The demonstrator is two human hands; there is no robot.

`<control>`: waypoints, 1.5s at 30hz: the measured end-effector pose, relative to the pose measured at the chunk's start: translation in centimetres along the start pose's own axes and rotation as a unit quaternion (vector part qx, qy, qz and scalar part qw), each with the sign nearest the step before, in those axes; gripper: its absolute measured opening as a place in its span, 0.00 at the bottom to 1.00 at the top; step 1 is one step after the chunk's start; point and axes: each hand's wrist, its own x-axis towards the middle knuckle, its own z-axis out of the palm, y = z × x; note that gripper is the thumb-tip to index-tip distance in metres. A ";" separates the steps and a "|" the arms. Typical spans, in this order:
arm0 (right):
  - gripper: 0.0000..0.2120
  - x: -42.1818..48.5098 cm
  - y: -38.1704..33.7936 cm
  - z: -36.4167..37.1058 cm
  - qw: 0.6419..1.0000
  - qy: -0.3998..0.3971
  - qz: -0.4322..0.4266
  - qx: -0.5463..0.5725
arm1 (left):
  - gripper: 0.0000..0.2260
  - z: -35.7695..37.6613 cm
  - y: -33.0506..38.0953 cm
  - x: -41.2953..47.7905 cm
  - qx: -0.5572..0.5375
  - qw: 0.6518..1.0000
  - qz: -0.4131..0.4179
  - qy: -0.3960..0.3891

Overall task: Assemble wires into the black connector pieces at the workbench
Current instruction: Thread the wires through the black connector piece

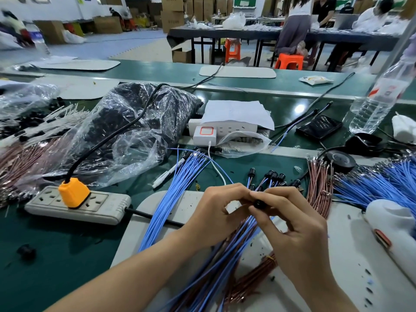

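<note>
A small black connector piece (258,203) sits pinched between the fingertips of my left hand (216,212) and my right hand (290,224), above a white mat (157,212). Blue and brown wires (227,253) run down from under my hands toward the near edge. A loose fan of blue wires (171,194) lies to the left. Several finished black connectors with wires (273,176) lie just beyond my hands. A single black connector (26,251) lies on the green bench at the near left.
A grey power strip with an orange plug (74,199) lies at left. Behind it stands a clear bag of black parts (139,122). Brown wires (319,185), blue wires (373,183), black tape (340,161), a white glue gun (391,224) and a water bottle (378,102) are at right. People work at far tables.
</note>
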 end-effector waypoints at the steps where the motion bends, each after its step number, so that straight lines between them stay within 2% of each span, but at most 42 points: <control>1: 0.12 0.0 0.0 0.0 1.000 -0.001 0.007 0.006 | 0.04 0.0 0.0 0.0 0.001 1.000 -0.001 -0.001; 5: 0.12 0.1 -0.1 -0.2 1.000 0.001 0.015 0.017 | 0.05 0.0 0.0 0.0 0.001 1.000 -0.006 -0.006; 12: 0.09 0.1 -0.6 -0.7 0.999 0.012 -0.032 -0.001 | 0.04 0.2 0.1 0.2 -0.008 1.000 -0.015 -0.001; 13: 0.10 0.2 -0.6 -0.7 1.000 0.009 -0.020 0.012 | 0.03 0.2 0.0 0.2 -0.002 1.000 -0.024 -0.006; 16: 0.13 0.8 -0.6 -1.3 0.989 0.027 0.107 0.095 | 0.02 0.2 -0.7 0.1 0.018 0.998 -0.062 -0.023; 17: 0.10 1.0 -0.2 -1.7 0.989 0.052 0.130 0.054 | 0.02 0.1 -0.8 0.1 0.011 0.997 -0.076 -0.021; 18: 0.08 1.3 0.7 -2.5 0.985 0.066 0.152 -0.046 | 0.03 0.0 -0.9 0.1 -0.007 0.996 -0.091 -0.011; 19: 0.09 1.5 1.9 -3.4 0.966 0.051 0.192 -0.167 | 0.03 -0.1 -1.0 0.2 -0.027 0.995 -0.101 0.005; 21: 0.15 1.8 3.9 -5.0 0.881 -0.064 0.316 -0.346 | 0.01 -0.2 -1.0 0.3 -0.056 0.992 -0.105 0.035; 22: 0.16 1.9 4.5 -5.4 0.853 -0.107 0.364 -0.358 | 0.01 -0.2 -0.9 0.3 -0.066 0.991 -0.103 0.045; 24: 0.15 1.8 5.0 -5.6 0.843 -0.118 0.409 -0.327 | 0.04 -0.2 -0.8 0.3 -0.091 0.988 -0.106 0.060; 28: 0.13 2.0 4.9 -5.5 0.840 -0.064 0.448 -0.301 | 0.05 -0.3 -0.7 0.3 -0.093 0.989 -0.098 0.067; 32: 0.12 1.9 5.1 -5.9 0.860 -0.010 0.458 -0.224 | 0.05 -0.2 -0.4 0.3 -0.062 0.993 -0.083 0.064; 34: 0.13 2.0 5.1 -5.9 0.870 0.041 0.486 -0.071 | 0.05 -0.1 -0.3 0.2 -0.033 0.996 -0.064 0.051; 36: 0.13 2.1 4.8 -5.7 0.841 0.066 0.523 0.120 | 0.04 -0.1 -0.4 0.1 -0.006 0.999 -0.037 0.030; 37: 0.11 2.2 4.7 -5.6 0.832 0.052 0.526 0.168 | 0.05 -0.2 -0.4 0.1 0.001 0.999 -0.027 0.019; 39: 0.08 2.4 4.6 -5.3 0.833 0.024 0.515 0.202 | 0.05 -0.1 -0.4 0.1 0.010 1.000 -0.010 -0.014; 41: 0.07 2.2 4.6 -5.1 0.838 0.031 0.502 0.214 | 0.06 0.1 -0.3 -0.1 0.019 0.998 0.006 -0.051; 45: 0.10 2.3 4.7 -4.9 0.868 0.134 0.447 0.171 | 0.05 0.4 0.0 -0.2 0.007 0.997 0.009 -0.081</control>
